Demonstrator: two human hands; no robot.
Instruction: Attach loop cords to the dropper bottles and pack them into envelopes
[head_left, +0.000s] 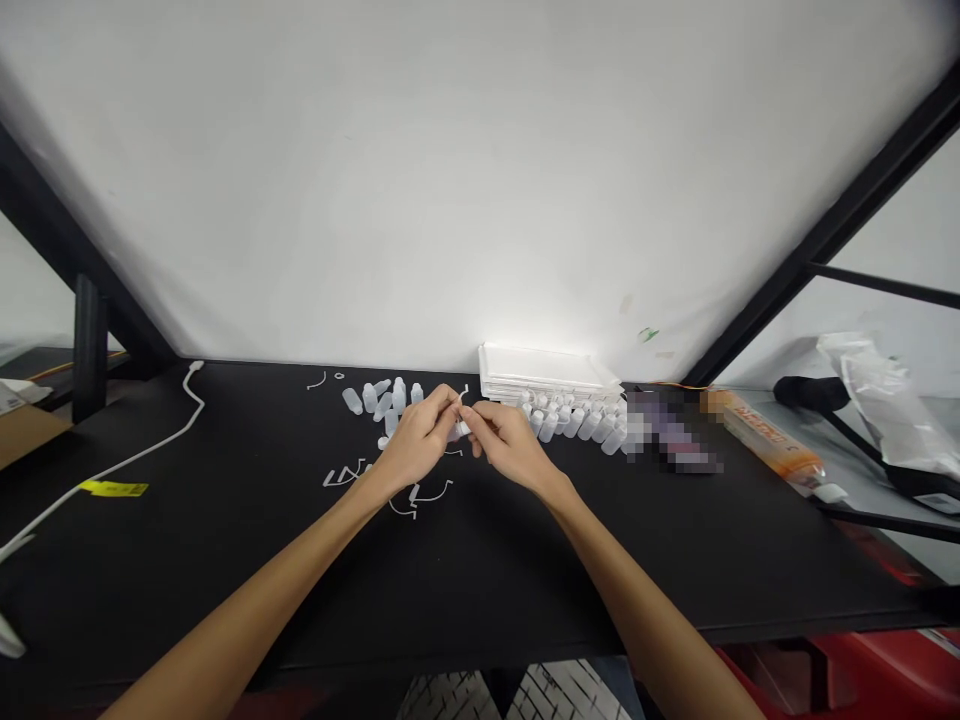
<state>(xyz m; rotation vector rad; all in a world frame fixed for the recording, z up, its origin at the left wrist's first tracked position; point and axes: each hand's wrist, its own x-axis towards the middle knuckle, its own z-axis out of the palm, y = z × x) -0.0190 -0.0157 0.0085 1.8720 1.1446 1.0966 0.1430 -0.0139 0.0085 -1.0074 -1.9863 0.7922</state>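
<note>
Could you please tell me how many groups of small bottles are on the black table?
2. A loose group is beside the left hand; a tighter group is beside the right hand, in front of the white stack. The hands may hide some bottles.

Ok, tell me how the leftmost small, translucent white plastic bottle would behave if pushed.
This bottle would probably roll, as its rounded body seems to lie sideways. It looks light, being small plastic; neighbouring bottles could stop it rightward.
</note>
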